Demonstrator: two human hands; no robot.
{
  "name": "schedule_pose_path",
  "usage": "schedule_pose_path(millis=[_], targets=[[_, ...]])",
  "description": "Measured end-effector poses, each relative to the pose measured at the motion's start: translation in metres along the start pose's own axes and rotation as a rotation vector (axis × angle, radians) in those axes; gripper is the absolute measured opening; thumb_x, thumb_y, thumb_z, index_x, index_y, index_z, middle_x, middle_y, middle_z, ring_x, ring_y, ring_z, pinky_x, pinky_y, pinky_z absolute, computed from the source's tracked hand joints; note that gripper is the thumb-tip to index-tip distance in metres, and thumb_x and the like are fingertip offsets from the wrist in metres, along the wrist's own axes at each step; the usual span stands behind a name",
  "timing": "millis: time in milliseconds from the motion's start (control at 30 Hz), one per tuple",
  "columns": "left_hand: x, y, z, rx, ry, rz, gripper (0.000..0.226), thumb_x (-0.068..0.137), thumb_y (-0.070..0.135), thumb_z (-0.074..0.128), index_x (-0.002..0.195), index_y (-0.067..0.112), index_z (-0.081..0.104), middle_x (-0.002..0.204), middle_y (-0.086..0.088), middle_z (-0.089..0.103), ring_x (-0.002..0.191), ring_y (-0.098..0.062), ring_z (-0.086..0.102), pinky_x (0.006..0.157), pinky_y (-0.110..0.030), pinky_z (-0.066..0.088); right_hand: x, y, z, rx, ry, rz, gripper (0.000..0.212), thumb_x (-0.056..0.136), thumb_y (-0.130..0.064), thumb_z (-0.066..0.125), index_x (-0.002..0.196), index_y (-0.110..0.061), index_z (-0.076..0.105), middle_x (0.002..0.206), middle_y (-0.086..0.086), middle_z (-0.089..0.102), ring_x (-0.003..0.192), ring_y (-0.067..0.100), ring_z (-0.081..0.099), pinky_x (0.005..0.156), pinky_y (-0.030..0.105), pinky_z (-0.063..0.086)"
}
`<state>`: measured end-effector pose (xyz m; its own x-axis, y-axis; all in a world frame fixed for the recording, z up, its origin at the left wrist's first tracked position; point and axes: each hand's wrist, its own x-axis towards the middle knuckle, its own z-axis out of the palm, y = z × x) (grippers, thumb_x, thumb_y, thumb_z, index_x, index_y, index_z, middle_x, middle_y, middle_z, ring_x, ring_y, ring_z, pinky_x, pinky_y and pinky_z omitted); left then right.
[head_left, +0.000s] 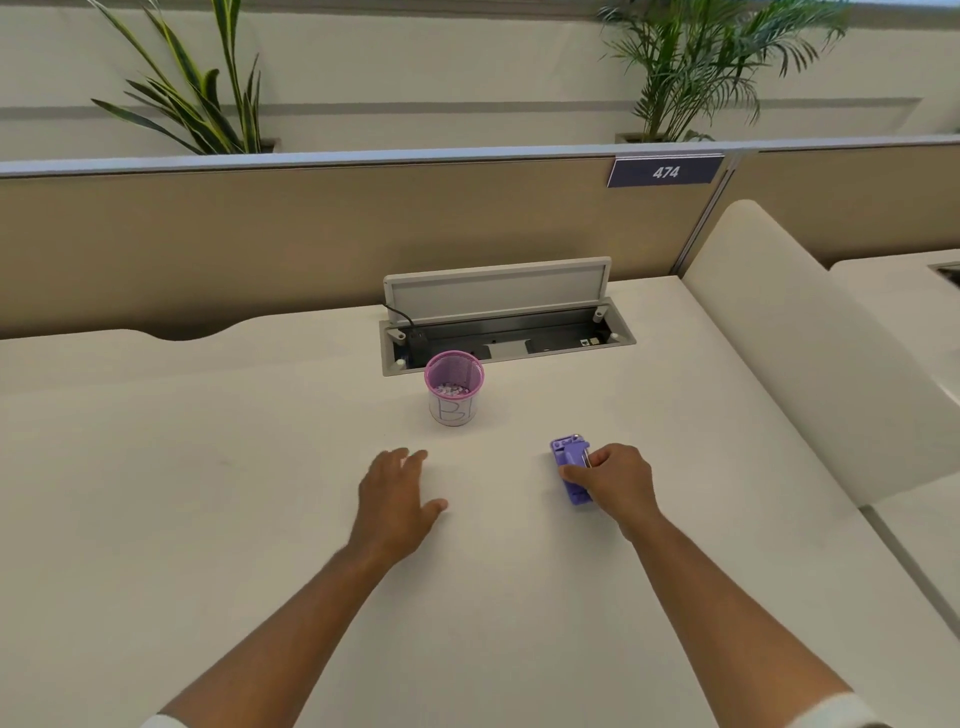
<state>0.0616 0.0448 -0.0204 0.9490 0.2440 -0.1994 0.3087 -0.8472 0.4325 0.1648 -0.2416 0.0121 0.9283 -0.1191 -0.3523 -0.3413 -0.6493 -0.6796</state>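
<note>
A small purple stapler-like device (570, 467) lies on the white desk (208, 467) right of centre. My right hand (613, 480) grips its right side, fingers and thumb curled round it, covering part of it. My left hand (397, 493) rests flat on the desk to the left, fingers straight, holding nothing. Beyond both hands stands a pink mesh cup (453, 387) with a white label marked "B" and small pale items inside.
An open cable box (506, 332) with its raised lid and a black cord sits in the desk behind the cup. A beige partition with a "474" sign (665, 171) bounds the back. A white divider panel (810, 353) rises at the right.
</note>
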Motion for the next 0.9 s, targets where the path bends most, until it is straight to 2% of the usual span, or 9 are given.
schedule_pose_path(millis=[133, 233, 300, 367, 533, 800, 900], targets=[[0.006, -0.022, 0.000, 0.110, -0.036, -0.062, 0.095, 0.096, 0.060, 0.063, 0.168, 0.016, 0.019, 0.179, -0.016, 0.006, 0.166, -0.034, -0.001, 0.133, -0.047, 0.007, 0.006, 0.000, 0.007, -0.008, 0.027, -0.003, 0.053, 0.071, -0.023, 0.087, 0.053, -0.019, 0.038, 0.051, -0.001, 0.042, 0.047, 0.017, 0.041, 0.047, 0.028, 0.031], [0.006, -0.032, 0.000, 0.141, -0.094, -0.095, 0.098, 0.097, 0.062, 0.060, 0.169, 0.013, 0.014, 0.179, -0.017, 0.000, 0.166, -0.035, -0.003, 0.134, -0.048, 0.006, 0.008, 0.002, 0.012, -0.011, 0.028, 0.011, 0.051, 0.071, -0.024, 0.087, 0.054, -0.018, 0.039, 0.052, 0.001, 0.043, 0.048, 0.020, 0.043, 0.051, 0.029, 0.033], [0.004, -0.036, 0.001, 0.164, -0.114, -0.098, 0.098, 0.098, 0.063, 0.056, 0.169, 0.012, 0.012, 0.180, -0.017, -0.003, 0.166, -0.035, -0.004, 0.134, -0.048, 0.007, 0.008, 0.005, 0.015, -0.006, 0.023, 0.024, 0.048, 0.071, -0.024, 0.087, 0.055, -0.017, 0.042, 0.055, 0.003, 0.049, 0.052, 0.024, 0.051, 0.055, 0.032, 0.038], [0.004, -0.039, 0.001, 0.196, -0.129, -0.084, 0.098, 0.098, 0.065, 0.054, 0.169, 0.012, 0.010, 0.180, -0.016, -0.005, 0.166, -0.035, -0.004, 0.134, -0.048, 0.007, 0.008, 0.007, 0.017, 0.001, 0.017, 0.031, 0.047, 0.072, -0.025, 0.087, 0.056, -0.016, 0.044, 0.056, 0.004, 0.053, 0.055, 0.028, 0.058, 0.057, 0.033, 0.041], [0.006, -0.042, 0.001, 0.197, -0.145, -0.083, 0.101, 0.097, 0.067, 0.054, 0.169, 0.014, 0.009, 0.180, -0.014, -0.007, 0.166, -0.033, -0.005, 0.134, -0.047, 0.007, 0.009, 0.010, 0.018, -0.022, 0.032, 0.029, 0.054, 0.073, -0.029, 0.087, 0.050, -0.020, 0.039, 0.047, -0.003, 0.045, 0.047, 0.018, 0.046, 0.050, 0.029, 0.034], [0.002, -0.052, 0.006, 0.191, -0.081, -0.056, 0.101, 0.095, 0.073, 0.051, 0.170, 0.017, 0.012, 0.181, -0.010, -0.003, 0.166, -0.029, -0.003, 0.134, -0.043, 0.008, 0.008, 0.010, 0.018, -0.016, 0.033, 0.031, 0.054, 0.074, -0.033, 0.089, 0.053, -0.020, 0.041, 0.047, -0.005, 0.048, 0.044, 0.014, 0.049, 0.049, 0.027, 0.035], [-0.003, -0.053, 0.005, 0.182, -0.069, -0.039, 0.100, 0.096, 0.074, 0.048, 0.170, 0.018, 0.012, 0.181, -0.009, -0.004, 0.166, -0.028, -0.004, 0.133, -0.043, 0.007, 0.008, 0.010, 0.017, -0.039, 0.024, 0.020, 0.052, 0.075, -0.035, 0.089, 0.056, -0.019, 0.044, 0.054, -0.001, 0.053, 0.050, 0.017, 0.052, 0.052, 0.029, 0.037]])
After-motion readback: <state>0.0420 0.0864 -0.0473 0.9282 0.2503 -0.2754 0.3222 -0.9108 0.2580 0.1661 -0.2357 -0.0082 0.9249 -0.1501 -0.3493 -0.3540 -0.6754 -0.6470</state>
